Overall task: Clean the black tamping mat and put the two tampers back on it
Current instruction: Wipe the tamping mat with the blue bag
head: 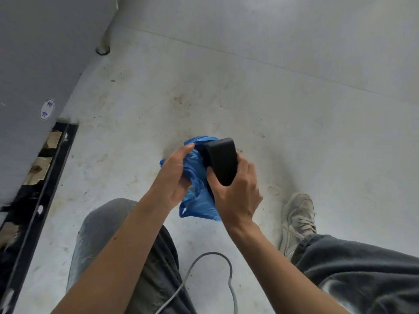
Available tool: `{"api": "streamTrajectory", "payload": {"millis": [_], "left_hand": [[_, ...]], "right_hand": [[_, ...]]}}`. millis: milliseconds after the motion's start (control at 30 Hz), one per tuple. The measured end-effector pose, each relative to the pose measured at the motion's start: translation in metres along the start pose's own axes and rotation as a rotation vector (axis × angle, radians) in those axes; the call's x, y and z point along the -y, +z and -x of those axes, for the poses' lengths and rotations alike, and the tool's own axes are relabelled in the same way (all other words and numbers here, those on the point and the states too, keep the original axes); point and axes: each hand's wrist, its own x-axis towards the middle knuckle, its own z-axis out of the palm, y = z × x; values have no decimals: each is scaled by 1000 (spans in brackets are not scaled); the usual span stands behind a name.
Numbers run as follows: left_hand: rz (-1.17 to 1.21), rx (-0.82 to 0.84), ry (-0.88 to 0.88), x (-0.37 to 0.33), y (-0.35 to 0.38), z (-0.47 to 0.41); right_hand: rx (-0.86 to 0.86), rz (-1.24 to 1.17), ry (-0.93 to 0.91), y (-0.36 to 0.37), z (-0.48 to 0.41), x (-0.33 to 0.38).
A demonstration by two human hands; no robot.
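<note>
I am looking down at the floor. The black tamping mat (221,160) is held up in the air, edge-on to me, with my right hand (235,191) gripping its lower end. My left hand (173,175) presses a crumpled blue cloth (197,177) against the mat's left face. The cloth hangs down below both hands. No tamper is in view.
A stained grey floor (226,87) lies below. My legs in grey trousers and a light sneaker (297,220) stand on it. A grey cable (204,275) loops between my legs. A grey cabinet side (27,64) with a black base strip (34,200) is at left.
</note>
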Motion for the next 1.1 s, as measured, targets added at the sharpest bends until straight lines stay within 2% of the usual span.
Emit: {"api": "streamTrajectory", "payload": {"millis": [67,167,333,467,567,633,700,733,767,833,900,933,967,1000,1067,1100], "left_hand": [[102,25,-29,-1,-4,6],[81,62,-13,7,-13,14],[-2,-33,-89,23,-22,20],[2,-149,-176,36,-24,22],[45,-172,-196,48,-30,22],[102,-156,-185,54,-34,23],[142,-146,-179,57,-37,24],[150,-136,-177,59,-38,25],[150,-130,-173,61,-38,27],[138,-136,-153,68,-34,31],[116,-146,-136,77,-32,36],[112,-144,-133,80,-30,38],[108,-142,-130,82,-28,39],[116,-144,-126,84,-26,39],[170,-179,-125,89,-25,38],[190,-205,-134,92,-25,36]], "right_hand": [[-29,71,-161,2,4,-1],[-75,115,-369,7,13,-6],[-15,84,-534,7,24,-17],[121,99,-652,3,30,-26],[300,113,-729,-7,26,-31],[528,60,-713,-18,17,-30],[792,-133,-524,-32,-2,-26],[860,-250,-398,-37,-15,-22],[825,-301,-295,-38,-31,-18],[559,-258,-175,-33,-71,-6],[313,-198,-125,-20,-96,8],[266,-175,-141,-8,-100,10],[315,-121,-168,6,-95,9],[469,-34,-181,24,-84,3],[952,199,-133,49,-54,-13],[1099,267,-104,56,-45,-20]]}}
